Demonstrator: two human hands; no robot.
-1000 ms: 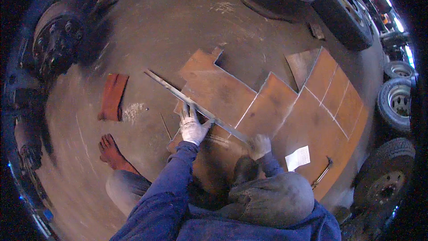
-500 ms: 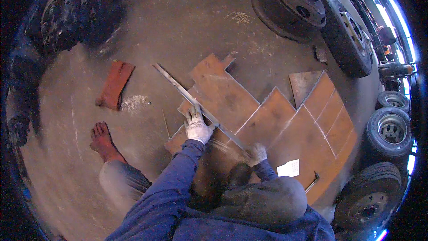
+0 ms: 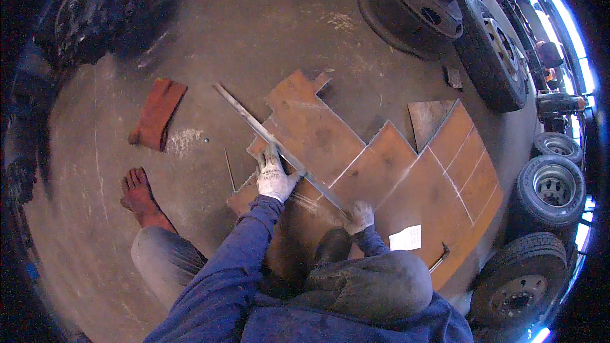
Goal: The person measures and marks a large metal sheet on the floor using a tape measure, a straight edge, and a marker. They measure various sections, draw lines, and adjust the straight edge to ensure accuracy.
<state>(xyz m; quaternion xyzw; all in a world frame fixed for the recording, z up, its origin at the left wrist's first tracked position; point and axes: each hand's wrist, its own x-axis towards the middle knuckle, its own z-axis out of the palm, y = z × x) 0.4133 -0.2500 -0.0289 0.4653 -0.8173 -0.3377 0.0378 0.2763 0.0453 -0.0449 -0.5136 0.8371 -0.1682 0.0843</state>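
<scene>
- Head view: metal bar [image 3: 291,159] slants over the brown sheet [image 3: 321,136], beside the left hand [image 3: 274,179], thumb and fingers spread.
- Right hand [image 3: 361,215] at the bar's near end; whether its fingers clamp, I can't tell.

Vehicle workshop; loose wheels [image 3: 554,189]; marked sheet [image 3: 438,206]

The dark wheel rim [image 3: 406,18] has come further into view.

Sheet [image 3: 381,168] on the floor [image 3: 235,51], bar [image 3: 290,158] across the sheet's left part, paper [image 3: 405,237] on its near right, tool [image 3: 440,258] right of the paper, glove [image 3: 145,200] left, tyres [image 3: 550,185] far right
</scene>
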